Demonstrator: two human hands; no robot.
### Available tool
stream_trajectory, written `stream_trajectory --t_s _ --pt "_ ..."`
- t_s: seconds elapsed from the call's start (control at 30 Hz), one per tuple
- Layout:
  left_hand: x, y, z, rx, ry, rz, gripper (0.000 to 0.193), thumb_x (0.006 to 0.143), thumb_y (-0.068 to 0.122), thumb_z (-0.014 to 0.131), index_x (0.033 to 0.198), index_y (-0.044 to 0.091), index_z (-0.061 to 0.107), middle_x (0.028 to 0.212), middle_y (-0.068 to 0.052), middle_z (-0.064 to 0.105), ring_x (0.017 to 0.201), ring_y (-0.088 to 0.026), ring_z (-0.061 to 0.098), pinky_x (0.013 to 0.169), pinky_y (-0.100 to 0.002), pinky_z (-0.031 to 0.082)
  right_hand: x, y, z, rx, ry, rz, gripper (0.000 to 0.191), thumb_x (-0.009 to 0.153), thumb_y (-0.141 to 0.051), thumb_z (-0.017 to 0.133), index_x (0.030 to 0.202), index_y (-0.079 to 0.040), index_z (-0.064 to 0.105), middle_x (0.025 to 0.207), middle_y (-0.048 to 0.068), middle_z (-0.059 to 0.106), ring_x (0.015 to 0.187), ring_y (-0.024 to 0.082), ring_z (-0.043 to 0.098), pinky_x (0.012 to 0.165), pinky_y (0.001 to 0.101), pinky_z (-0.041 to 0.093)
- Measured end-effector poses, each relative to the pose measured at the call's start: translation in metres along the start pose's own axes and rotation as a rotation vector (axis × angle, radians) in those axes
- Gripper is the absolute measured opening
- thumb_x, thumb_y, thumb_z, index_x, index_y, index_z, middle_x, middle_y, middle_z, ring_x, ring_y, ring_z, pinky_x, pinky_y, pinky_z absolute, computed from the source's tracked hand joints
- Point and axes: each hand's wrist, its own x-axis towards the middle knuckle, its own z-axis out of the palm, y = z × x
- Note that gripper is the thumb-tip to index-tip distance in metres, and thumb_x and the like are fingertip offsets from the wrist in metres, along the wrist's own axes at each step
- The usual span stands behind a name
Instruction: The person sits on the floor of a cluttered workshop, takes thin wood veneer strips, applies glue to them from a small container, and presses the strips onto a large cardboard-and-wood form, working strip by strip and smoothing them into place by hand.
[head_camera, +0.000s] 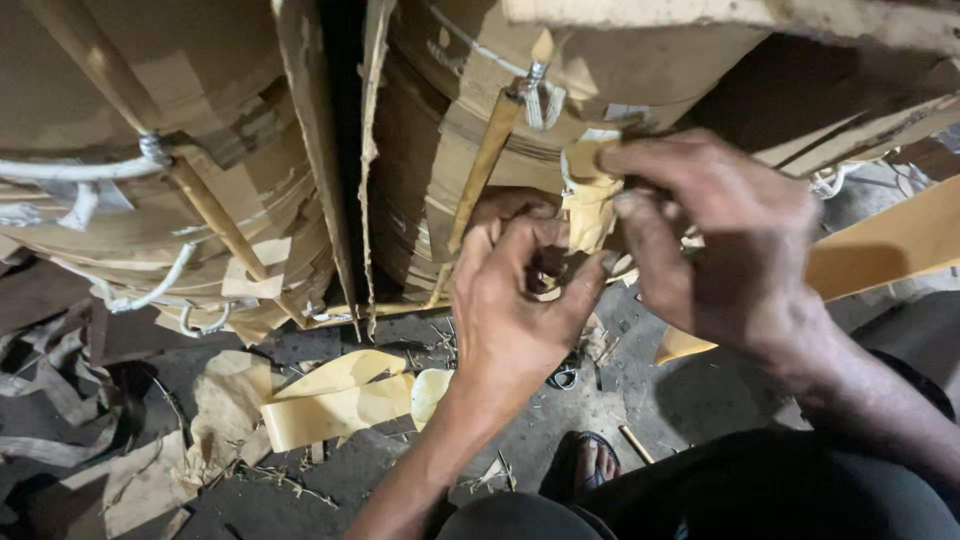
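Observation:
Both hands meet at a small pale yellow strip of thin wood veneer (588, 205) in front of a large bundled roll of veneer (440, 170). My right hand (715, 235) pinches the strip's upper part between thumb and fingers. My left hand (515, 300) curls around the strip's lower end, fingers closed. The lower part of the strip is hidden behind my left fingers. A wooden stick (485, 165) tied on with white cord (540, 100) runs down the roll just left of my hands.
A second tied veneer bundle (150, 150) stands at the left, with a dark gap (340, 150) between the two. Torn yellow veneer pieces (335, 405) and scraps litter the dark floor. A long yellow sheet (890, 245) lies at right. My sandalled foot (592, 462) is below.

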Motion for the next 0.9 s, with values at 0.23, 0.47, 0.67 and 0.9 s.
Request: stream_trajectory --t_s 0.23,0.47,0.67,0.9 --pt "0.008 0.002 -0.004 -0.083 -0.115 -0.048 0.034 0.091 0.027 0.082 0.104 0.003 0.062 0.077 -0.004 0.069 0.057 -0.013 0.068 0.053 -0.030 0.054 0.013 -0.012 -0.004 0.127 -0.103 0.187 0.019 0.102 0.005 0.061 0.121 0.005 0.058 0.106 0.016 0.072 0.078 0.017 0.074 0.061 0.0256 0.062" --pt "0.013 0.005 -0.019 -0.050 -0.170 -0.041 0.049 0.080 0.032 0.084 0.118 0.003 0.072 0.067 -0.005 0.061 0.057 -0.018 0.056 0.049 -0.036 0.044 0.021 -0.023 -0.005 0.121 -0.030 0.114 0.018 0.099 0.003 0.070 0.116 0.005 0.063 0.101 0.017 0.071 0.077 0.017 0.074 0.057 0.0229 0.061" --pt "0.014 -0.007 -0.008 -0.022 -0.053 -0.073 0.016 0.089 0.021 0.075 0.089 0.006 0.071 0.069 -0.009 0.062 0.059 -0.026 0.061 0.057 -0.041 0.046 0.022 -0.028 0.018 -0.239 0.006 -0.028 0.030 0.089 -0.010 0.086 0.114 -0.003 0.069 0.100 0.014 0.072 0.075 0.020 0.070 0.056 0.0304 0.055" --pt "0.015 -0.016 -0.011 0.063 -0.039 0.009 0.022 0.087 0.025 0.073 0.079 0.006 0.064 0.068 -0.014 0.062 0.066 -0.036 0.064 0.062 -0.049 0.048 0.010 -0.021 0.032 -0.186 0.101 -0.015 0.017 0.093 -0.003 0.083 0.104 -0.005 0.070 0.093 0.009 0.066 0.078 0.019 0.071 0.061 0.0298 0.058"
